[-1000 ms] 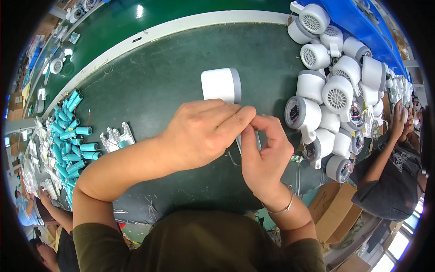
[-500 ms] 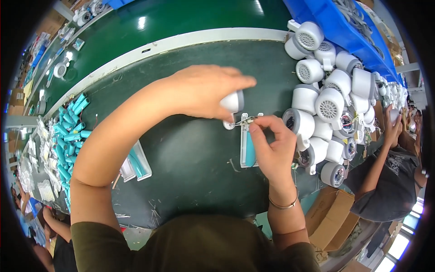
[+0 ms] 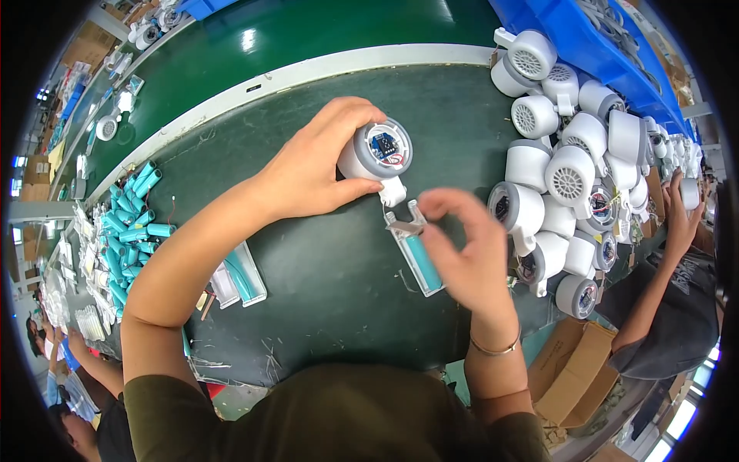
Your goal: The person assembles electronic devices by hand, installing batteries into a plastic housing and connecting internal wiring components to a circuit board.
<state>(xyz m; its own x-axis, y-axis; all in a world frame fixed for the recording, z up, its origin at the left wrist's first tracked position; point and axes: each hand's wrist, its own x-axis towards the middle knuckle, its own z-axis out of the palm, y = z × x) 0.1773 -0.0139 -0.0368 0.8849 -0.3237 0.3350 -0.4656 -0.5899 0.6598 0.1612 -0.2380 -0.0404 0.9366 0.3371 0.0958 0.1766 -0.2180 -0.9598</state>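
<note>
My left hand (image 3: 319, 158) is closed around a round white fan head (image 3: 356, 163) with a grey ring. Its open face points up and shows a small blue-and-black circuit board (image 3: 382, 145) and red wires. A white neck (image 3: 392, 191) on the fan head points toward a white handle shell (image 3: 432, 289). Inside that shell lies a teal battery (image 3: 422, 258), and the shell sits tilted on the table. Blurred by motion, my right hand (image 3: 469, 254) has its thumb and forefinger curled at the shell's upper end. A small greyish part (image 3: 406, 227) shows beside the thumb; whether it is gripped is unclear.
Several white fan heads (image 3: 570, 173) are heaped at right below a blue bin (image 3: 616, 54). At left lie a pile of teal batteries (image 3: 127, 239) and another handle shell (image 3: 245, 273). A cardboard box (image 3: 573, 369) stands lower right. Other people work at both sides.
My left hand has turned the fan head so its open face shows and its neck points down. The handle shell has tilted, and my right fingers have spread from their pinch on a small metallic part.
</note>
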